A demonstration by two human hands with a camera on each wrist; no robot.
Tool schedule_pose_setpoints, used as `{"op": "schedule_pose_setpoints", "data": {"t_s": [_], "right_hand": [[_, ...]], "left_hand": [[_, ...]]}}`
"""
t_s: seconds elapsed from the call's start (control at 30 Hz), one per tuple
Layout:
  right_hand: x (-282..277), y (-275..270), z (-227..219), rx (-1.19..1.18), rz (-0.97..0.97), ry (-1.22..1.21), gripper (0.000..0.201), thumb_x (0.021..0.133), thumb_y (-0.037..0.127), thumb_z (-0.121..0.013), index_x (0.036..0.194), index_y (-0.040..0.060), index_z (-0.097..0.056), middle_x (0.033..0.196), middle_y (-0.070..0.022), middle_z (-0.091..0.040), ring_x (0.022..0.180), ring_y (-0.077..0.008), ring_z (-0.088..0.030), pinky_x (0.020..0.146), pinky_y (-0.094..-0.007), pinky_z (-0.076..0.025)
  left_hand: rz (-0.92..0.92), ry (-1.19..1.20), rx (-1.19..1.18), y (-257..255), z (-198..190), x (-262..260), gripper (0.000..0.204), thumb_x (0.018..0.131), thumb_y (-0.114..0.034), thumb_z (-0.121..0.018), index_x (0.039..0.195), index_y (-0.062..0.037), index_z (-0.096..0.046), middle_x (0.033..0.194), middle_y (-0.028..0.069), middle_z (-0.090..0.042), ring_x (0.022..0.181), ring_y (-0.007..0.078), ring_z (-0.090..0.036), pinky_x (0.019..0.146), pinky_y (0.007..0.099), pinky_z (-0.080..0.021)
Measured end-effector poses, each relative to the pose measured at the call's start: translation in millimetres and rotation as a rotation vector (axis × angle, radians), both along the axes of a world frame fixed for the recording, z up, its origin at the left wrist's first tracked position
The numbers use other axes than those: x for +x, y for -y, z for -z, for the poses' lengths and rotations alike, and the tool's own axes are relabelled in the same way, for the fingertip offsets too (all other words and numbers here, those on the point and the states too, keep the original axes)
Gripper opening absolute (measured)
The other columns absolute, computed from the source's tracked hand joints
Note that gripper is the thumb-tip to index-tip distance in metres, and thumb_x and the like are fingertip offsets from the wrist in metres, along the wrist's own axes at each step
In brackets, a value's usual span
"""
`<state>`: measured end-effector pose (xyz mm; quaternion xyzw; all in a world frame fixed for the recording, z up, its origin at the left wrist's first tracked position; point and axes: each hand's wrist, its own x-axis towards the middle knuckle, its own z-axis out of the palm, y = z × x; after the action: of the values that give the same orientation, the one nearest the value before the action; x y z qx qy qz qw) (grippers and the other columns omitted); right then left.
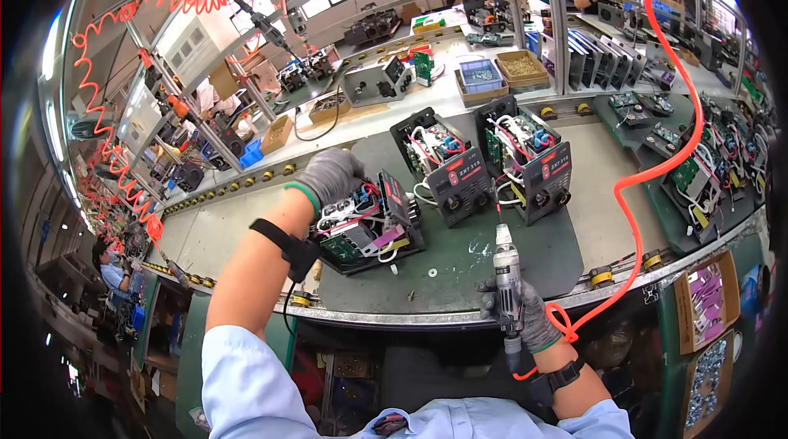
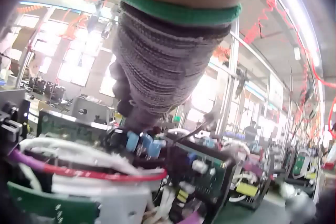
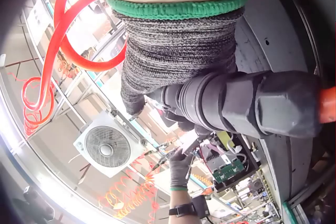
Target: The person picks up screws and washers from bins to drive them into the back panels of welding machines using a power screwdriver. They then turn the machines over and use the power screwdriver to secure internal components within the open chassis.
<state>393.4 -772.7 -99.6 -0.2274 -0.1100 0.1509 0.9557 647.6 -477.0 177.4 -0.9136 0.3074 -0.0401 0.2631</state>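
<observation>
My gloved left hand [image 1: 330, 176] reaches over the far top of an uncovered welding machine [image 1: 369, 234], which sits at an angle on the green board [image 1: 460, 275]. In the left wrist view, the left glove [image 2: 157, 66] points down among wires and blue components [image 2: 142, 142]; its fingertips are hidden, and I cannot tell whether they pinch something. Low at the board's front edge, my gloved right hand [image 1: 529, 316] grips an air screwdriver [image 1: 507, 283], bit upward. The tool's dark rear end [image 3: 247, 100] crosses the right wrist view, with an orange hose at its tip.
Two more uncovered welding machines with ZX7 315 panels [image 1: 460, 185] [image 1: 542, 176] stand behind the screwdriver. A washer [image 1: 432, 272] lies on the board. The orange air hose [image 1: 632, 217] loops down at right. Parts boxes [image 1: 707, 304] sit at lower right; a roller line [image 1: 603, 276] runs along the edge.
</observation>
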Motion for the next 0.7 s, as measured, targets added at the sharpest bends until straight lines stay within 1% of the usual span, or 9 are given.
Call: {"op": "schedule_pose_setpoints", "data": {"t_s": [0.07, 0.13, 0.17, 0.2, 0.27, 0.33, 0.43, 0.6, 0.7], "right_hand": [[-1.0, 0.9, -2.3, 0.002, -0.002, -0.009, 0.079, 0.090, 0.052, -0.075, 0.131, -0.0124, -0.055, 0.105, -0.0202, -0.068, 0.092, -0.0311, -0.070, 0.086, -0.0435, -0.062], [-1.4, -1.2, -9.9, 0.008, -0.008, -0.009, 0.078, 0.090, 0.052, -0.074, 0.130, -0.0121, -0.056, 0.105, -0.0206, -0.068, 0.092, -0.0308, -0.070, 0.085, -0.0436, -0.062], [-3.5, -2.8, -15.5, 0.000, 0.030, -0.023, 0.080, 0.090, 0.053, -0.074, 0.131, -0.0131, -0.055, 0.101, -0.0204, -0.069, 0.089, -0.0310, -0.072, 0.082, -0.0421, -0.062], [-3.9, -5.0, -18.2, -0.008, 0.068, -0.037, 0.081, 0.090, 0.053, -0.074, 0.131, -0.0141, -0.054, 0.098, -0.0202, -0.071, 0.085, -0.0312, -0.073, 0.080, -0.0405, -0.063], [-2.2, -2.8, -16.6, -0.002, 0.013, -0.039, 0.082, 0.089, 0.053, -0.074, 0.131, -0.0143, -0.053, 0.098, -0.0199, -0.070, 0.085, -0.0307, -0.073, 0.079, -0.0405, -0.063], [-4.0, -4.6, -20.2, -0.014, 0.046, -0.016, 0.083, 0.090, 0.055, -0.073, 0.131, -0.0144, -0.053, 0.098, -0.0201, -0.070, 0.086, -0.0304, -0.073, 0.079, -0.0402, -0.063], [-3.8, -4.9, -16.0, -0.031, 0.045, -0.014, 0.087, 0.089, 0.057, -0.072, 0.132, -0.0159, -0.053, 0.099, -0.0201, -0.070, 0.087, -0.0300, -0.073, 0.080, -0.0398, -0.063], [-5.6, -3.6, -18.6, -0.047, 0.035, 0.019, 0.085, 0.091, 0.056, -0.072, 0.132, -0.0164, -0.052, 0.100, -0.0205, -0.070, 0.086, -0.0304, -0.073, 0.081, -0.0400, -0.064], [-2.9, -2.6, -17.5, 0.005, -0.013, 0.027, 0.083, 0.092, 0.054, -0.071, 0.132, -0.0162, -0.052, 0.099, -0.0206, -0.070, 0.087, -0.0313, -0.072, 0.081, -0.0406, -0.063]], "left_hand": [[0.002, -0.221, -0.331, -17.0, -28.7, -7.3, 0.040, 0.084, -0.023, -0.075, 0.120, -0.0032, -0.072, 0.107, 0.0188, -0.076, 0.101, 0.0353, -0.073, 0.090, 0.0415, -0.057], [-0.134, -0.308, -0.565, -42.2, -44.8, 6.4, 0.046, 0.092, -0.032, -0.074, 0.127, -0.0027, -0.070, 0.109, 0.0170, -0.076, 0.103, 0.0283, -0.072, 0.097, 0.0371, -0.054], [-0.147, -0.204, -0.648, -37.4, -63.5, -17.8, 0.040, 0.093, -0.027, -0.073, 0.123, 0.0001, -0.070, 0.106, 0.0161, -0.076, 0.103, 0.0262, -0.071, 0.096, 0.0378, -0.054], [-0.007, -0.107, -0.772, -44.3, -66.0, -26.3, 0.036, 0.096, -0.029, -0.071, 0.116, 0.0015, -0.072, 0.098, 0.0189, -0.076, 0.090, 0.0294, -0.072, 0.087, 0.0395, -0.055], [-0.070, -0.092, -0.980, -42.9, -78.6, -66.0, 0.032, 0.100, -0.027, -0.068, 0.105, 0.0031, -0.073, 0.085, 0.0144, -0.075, 0.079, 0.0215, -0.070, 0.077, 0.0355, -0.055], [-0.141, -0.098, -1.140, -32.6, -77.7, -121.9, 0.027, 0.101, -0.024, -0.067, 0.098, 0.0028, -0.072, 0.071, 0.0008, -0.065, 0.064, 0.0059, -0.055, 0.058, 0.0251, -0.046], [-0.146, -0.038, -1.103, -33.4, -43.3, -175.1, 0.030, 0.098, -0.023, -0.071, 0.080, 0.0012, -0.071, 0.061, -0.0015, -0.055, 0.060, 0.0055, -0.048, 0.055, 0.0274, -0.041], [-0.338, -0.153, -1.053, -40.1, -21.3, -197.0, 0.024, 0.090, -0.022, -0.079, 0.085, 0.0007, -0.073, 0.062, 0.0050, -0.059, 0.061, 0.0082, -0.052, 0.058, 0.0288, -0.045], [-0.071, -0.014, -1.024, -57.5, -9.7, -167.5, 0.025, 0.096, -0.024, -0.072, 0.096, 0.0009, -0.073, 0.075, 0.0082, -0.065, 0.065, 0.0086, -0.059, 0.059, 0.0278, -0.048]]}}
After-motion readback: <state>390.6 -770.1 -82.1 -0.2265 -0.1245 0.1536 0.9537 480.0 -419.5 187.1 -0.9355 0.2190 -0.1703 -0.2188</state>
